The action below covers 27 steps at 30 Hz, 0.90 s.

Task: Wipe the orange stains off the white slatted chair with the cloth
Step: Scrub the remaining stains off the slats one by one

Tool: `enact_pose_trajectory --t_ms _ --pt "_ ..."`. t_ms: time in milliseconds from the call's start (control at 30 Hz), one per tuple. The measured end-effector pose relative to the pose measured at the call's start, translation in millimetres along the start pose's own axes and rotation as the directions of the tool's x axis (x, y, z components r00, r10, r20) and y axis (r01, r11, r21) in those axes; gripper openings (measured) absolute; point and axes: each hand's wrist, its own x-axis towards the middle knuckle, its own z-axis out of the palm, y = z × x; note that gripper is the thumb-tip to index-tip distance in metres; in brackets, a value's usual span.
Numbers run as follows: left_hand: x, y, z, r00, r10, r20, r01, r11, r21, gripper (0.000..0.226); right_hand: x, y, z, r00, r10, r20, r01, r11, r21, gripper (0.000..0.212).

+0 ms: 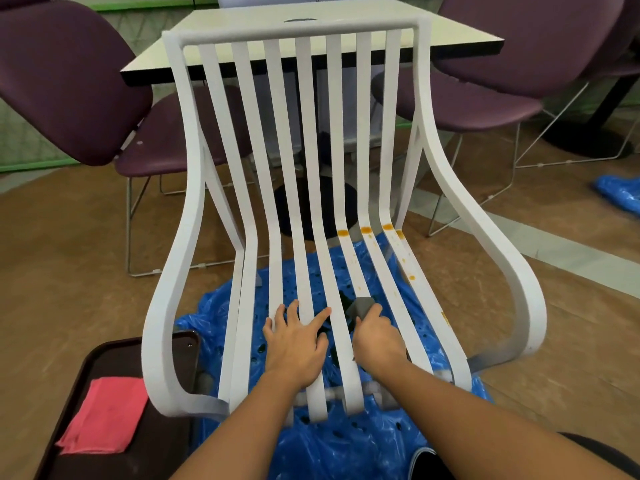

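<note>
The white slatted chair (242,209) stands in front of me, its seat slats running toward me. Orange stains (366,230) dot the right-hand slats near the bend of the seat, with smaller drips (411,277) lower down. My right hand (375,336) grips a grey cloth (363,305) pressed on a right-of-middle slat, below the stains. My left hand (294,337) rests flat with spread fingers on the middle slats beside it.
A folded pink cloth (104,415) lies on a dark tray (114,355) at the lower left. Blue plastic sheeting (346,445) covers the floor under the chair. A table (450,38) and purple chairs (69,81) stand behind.
</note>
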Motion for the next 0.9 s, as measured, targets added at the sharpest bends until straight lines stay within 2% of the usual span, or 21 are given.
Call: enact_pose_trajectory --t_ms 400,733,900 --pt "2 -3 6 0.999 0.015 -0.038 -0.016 1.000 -0.017 0.053 85 -32 1 0.999 -0.019 0.029 0.017 0.996 0.091 0.039" --pt "2 0 3 1.000 0.002 0.000 -0.002 0.999 -0.039 0.056 166 -73 -9 0.995 -0.008 0.097 0.003 0.998 0.055 0.065" --pt "5 1 3 0.999 -0.010 0.030 0.012 0.998 -0.062 0.056 195 -83 -8 0.994 -0.013 0.105 0.007 0.999 0.052 0.062"
